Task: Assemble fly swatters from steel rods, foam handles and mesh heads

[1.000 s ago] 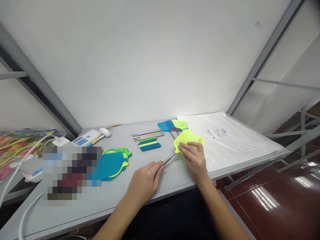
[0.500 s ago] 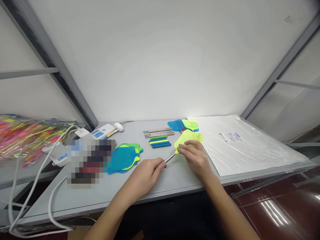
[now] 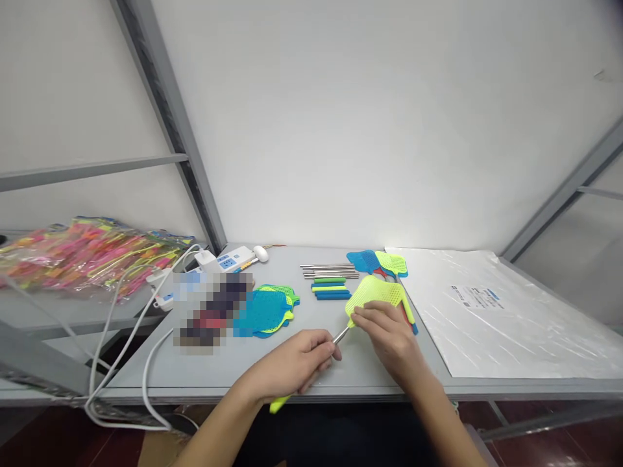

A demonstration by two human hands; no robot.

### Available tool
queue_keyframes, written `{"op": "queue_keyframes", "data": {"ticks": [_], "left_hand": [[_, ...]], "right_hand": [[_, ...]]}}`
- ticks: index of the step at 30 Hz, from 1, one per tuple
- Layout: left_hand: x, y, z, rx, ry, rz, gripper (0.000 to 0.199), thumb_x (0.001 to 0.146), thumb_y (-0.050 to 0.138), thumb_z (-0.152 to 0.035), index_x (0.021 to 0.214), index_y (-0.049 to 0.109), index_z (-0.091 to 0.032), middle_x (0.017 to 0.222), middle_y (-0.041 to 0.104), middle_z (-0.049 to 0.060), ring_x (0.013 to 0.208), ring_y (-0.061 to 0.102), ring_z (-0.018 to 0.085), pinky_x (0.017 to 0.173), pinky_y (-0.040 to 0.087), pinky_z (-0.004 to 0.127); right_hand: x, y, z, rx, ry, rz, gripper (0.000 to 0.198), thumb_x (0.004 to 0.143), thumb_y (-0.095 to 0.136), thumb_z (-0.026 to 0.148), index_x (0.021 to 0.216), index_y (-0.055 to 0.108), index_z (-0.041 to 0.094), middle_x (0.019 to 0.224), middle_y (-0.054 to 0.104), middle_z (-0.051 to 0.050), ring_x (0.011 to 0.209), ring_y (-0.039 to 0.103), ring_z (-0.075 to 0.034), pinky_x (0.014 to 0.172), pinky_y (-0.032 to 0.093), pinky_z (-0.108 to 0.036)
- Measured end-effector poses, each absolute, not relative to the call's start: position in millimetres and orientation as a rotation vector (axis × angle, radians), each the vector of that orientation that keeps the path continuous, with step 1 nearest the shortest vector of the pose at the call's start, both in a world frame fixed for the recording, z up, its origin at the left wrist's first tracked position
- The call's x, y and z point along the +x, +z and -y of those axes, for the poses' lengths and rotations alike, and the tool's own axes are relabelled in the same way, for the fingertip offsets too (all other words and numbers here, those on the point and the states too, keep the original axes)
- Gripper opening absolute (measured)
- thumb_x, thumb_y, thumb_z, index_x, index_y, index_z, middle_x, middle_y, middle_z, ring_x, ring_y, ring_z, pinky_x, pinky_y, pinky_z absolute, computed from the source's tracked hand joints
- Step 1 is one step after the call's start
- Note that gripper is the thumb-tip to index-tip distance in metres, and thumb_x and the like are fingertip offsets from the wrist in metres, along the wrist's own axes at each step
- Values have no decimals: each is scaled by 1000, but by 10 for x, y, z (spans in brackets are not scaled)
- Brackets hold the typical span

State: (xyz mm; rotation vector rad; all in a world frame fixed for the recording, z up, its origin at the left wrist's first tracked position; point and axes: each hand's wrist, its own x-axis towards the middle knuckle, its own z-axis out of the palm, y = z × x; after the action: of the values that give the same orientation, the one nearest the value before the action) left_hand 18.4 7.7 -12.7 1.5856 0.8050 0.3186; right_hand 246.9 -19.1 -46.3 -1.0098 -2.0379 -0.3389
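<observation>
A yellow-green fly swatter (image 3: 372, 297) with a metal rod and a yellow-green handle end is held between my two hands over the table front. My left hand (image 3: 307, 358) is closed round its rod; the handle end sticks out below that hand. The fingers of my right hand (image 3: 389, 334) grip the mesh head near its neck. Behind them lie several metal rods (image 3: 331, 271) and, closer in, several coloured handle tubes (image 3: 331, 288) in green, blue and yellow. Several loose blue and green swatter heads (image 3: 267, 310) are stacked to the left.
More swatters with blue and yellow heads (image 3: 374, 261) lie at the back, partly hidden by my right hand. A white wrapped sheet (image 3: 487, 324) covers the right side. Left are power strips (image 3: 236, 258), white cables (image 3: 146, 370), a blurred patch and bagged colourful items (image 3: 87, 259).
The view has turned left, so things sit farther right. The yellow-green handle end now shows below my left hand. Both hands keep hold of the swatter.
</observation>
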Motion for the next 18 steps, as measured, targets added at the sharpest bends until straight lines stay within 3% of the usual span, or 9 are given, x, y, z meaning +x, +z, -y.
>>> {"op": "queue_keyframes", "data": {"ticks": [3, 6, 8, 12, 15, 18], "left_hand": [[190, -235, -57, 1324, 340, -662, 31, 93, 45, -46, 100, 55, -18, 72, 48, -6, 35, 37, 3, 38, 29, 19], [288, -296, -27, 1143, 485, -616, 29, 95, 42, -46, 99, 54, -20, 58, 37, -10, 30, 24, 2, 36, 25, 16], [378, -315, 0, 1087, 578, -638, 31, 96, 39, -49, 99, 53, -22, 50, 31, -12, 28, 21, 3, 33, 24, 16], [517, -370, 98, 1106, 656, -707, 34, 96, 35, -54, 98, 50, -24, 40, 27, -14, 24, 22, 7, 29, 25, 16], [564, -444, 204, 1219, 602, -751, 34, 93, 41, -54, 85, 48, -22, 39, 33, -13, 24, 27, 6, 28, 24, 16], [591, -513, 289, 1316, 530, -760, 36, 91, 44, -55, 80, 45, -21, 45, 43, -10, 26, 31, 5, 27, 20, 15]], "right_hand": [[2393, -520, 224, -1016, -309, 1999, 54, 89, 49, -1, 133, 53, 29, 121, 66, -5, 124, 48, -27, 97, 45, -49], [2251, -515, 359, -1100, -316, 1789, 56, 86, 53, 1, 132, 55, 32, 139, 52, -7, 135, 37, -31, 105, 35, -57], [2120, -498, 471, -1125, -234, 1521, 54, 86, 57, 6, 132, 54, 34, 140, 48, -8, 132, 40, -31, 104, 35, -57], [1923, -500, 596, -1160, 273, 976, 55, 90, 57, 26, 142, 38, 29, 112, 57, -7, 104, 58, -22, 91, 50, -44], [1918, -556, 571, -1251, 657, 926, 42, 89, 58, 41, 126, 52, 22, 91, 62, -5, 84, 62, -20, 75, 55, -36], [1954, -610, 520, -1295, 852, 964, 33, 87, 59, 49, 101, 65, 19, 84, 65, -7, 77, 62, -21, 70, 54, -34]]}}
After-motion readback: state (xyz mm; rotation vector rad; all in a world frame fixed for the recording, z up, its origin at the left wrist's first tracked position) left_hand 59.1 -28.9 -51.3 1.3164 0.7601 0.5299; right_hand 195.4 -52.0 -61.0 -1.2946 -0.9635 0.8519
